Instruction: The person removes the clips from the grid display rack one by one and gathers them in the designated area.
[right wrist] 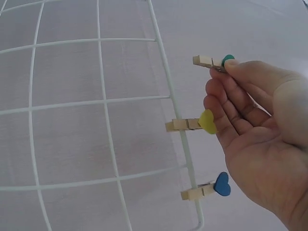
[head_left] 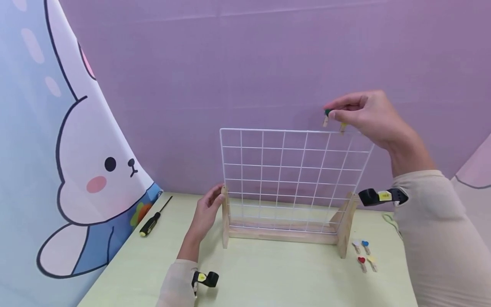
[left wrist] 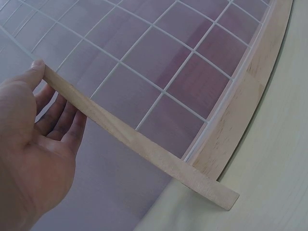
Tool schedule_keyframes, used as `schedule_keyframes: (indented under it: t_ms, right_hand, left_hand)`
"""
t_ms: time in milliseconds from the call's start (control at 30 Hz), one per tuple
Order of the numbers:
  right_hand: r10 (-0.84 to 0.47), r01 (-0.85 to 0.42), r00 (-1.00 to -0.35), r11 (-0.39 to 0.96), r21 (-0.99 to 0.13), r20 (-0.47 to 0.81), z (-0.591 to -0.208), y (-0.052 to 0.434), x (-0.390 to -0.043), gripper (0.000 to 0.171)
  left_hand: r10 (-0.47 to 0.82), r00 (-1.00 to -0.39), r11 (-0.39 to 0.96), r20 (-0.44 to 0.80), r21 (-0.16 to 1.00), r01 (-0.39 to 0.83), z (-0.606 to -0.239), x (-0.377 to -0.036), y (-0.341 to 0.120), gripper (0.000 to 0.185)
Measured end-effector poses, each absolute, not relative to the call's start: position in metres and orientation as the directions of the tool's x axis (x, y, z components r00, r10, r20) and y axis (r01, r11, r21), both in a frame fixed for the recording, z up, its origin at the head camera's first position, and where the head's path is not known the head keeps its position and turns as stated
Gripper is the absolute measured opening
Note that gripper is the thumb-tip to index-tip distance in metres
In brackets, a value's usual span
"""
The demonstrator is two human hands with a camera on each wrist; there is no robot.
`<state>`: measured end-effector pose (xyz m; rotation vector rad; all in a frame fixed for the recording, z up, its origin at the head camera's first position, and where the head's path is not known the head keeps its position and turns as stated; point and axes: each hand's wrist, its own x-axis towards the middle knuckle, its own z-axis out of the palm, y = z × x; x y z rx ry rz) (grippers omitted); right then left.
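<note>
Much of the small detail is hard to read from the head view: the right hand [head_left: 374, 115] covers most of the green-heart clip [head_left: 327, 113] it carries, so only a speck of green and a stub of pale wood show above the top wire of the white wire grid [head_left: 291, 170], and the blue-heart clip [right wrist: 207, 188] cannot be picked out there at all. The right wrist view is plainer: thumb and forefinger pinch the green clip by its heart end, the wooden prongs pointing at the grid's edge wire but apart from it, while the other fingers [right wrist: 226, 108] lie loosely curled behind the yellow-heart clip [right wrist: 192, 123], which sits clamped on that wire with the blue one further along. The clips are small plain-wood pegs with flat painted hearts. The grid is thin, glossy wire in square cells, standing upright on the table [head_left: 268, 277] in a pale wooden base [head_left: 284, 232] with two slim upright feet. The left hand [head_left: 207, 213] rests against the left foot [left wrist: 134, 139], thumb tip on its top end, fingers relaxed and nearly straight behind it; its palm is partly cut off in the wrist view. Four loose clips [head_left: 364, 256] lie by the right foot, and a black-and-yellow screwdriver [head_left: 153, 219] lies near the bunny-printed cloth [head_left: 76, 170].
</note>
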<state>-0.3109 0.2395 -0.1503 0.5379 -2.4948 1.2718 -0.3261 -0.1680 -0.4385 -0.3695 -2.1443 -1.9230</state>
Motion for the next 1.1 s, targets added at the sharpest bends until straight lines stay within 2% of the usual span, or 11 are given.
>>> schedule_keyframes:
  t_ms: [300, 567, 800, 1100]
  right_hand:
    - [-0.195, -0.491, -0.866, 0.502, -0.712, 0.46, -0.151, 0.254, -0.297, 0.026]
    - [-0.229, -0.521, -0.846, 0.542, -0.659, 0.481, -0.157, 0.271, -0.285, 0.026]
    - [-0.21, -0.501, -0.854, 0.583, -0.639, 0.477, -0.172, 0.287, -0.28, 0.028]
    - [-0.233, -0.531, -0.837, 0.569, -0.629, 0.496, -0.187, 0.308, -0.273, 0.028]
  left_hand:
    - [0.023, -0.941, 0.097, 0.339, 0.936, 0.339, -0.438, -0.325, -0.165, 0.044]
    - [0.027, -0.937, 0.109, 0.348, 0.931, 0.349, -0.437, -0.326, -0.167, 0.047]
    - [0.024, -0.935, 0.109, 0.354, 0.929, 0.354, -0.436, -0.325, -0.17, 0.048]
    - [0.027, -0.929, 0.1, 0.37, 0.924, 0.37, -0.436, -0.326, -0.17, 0.046]
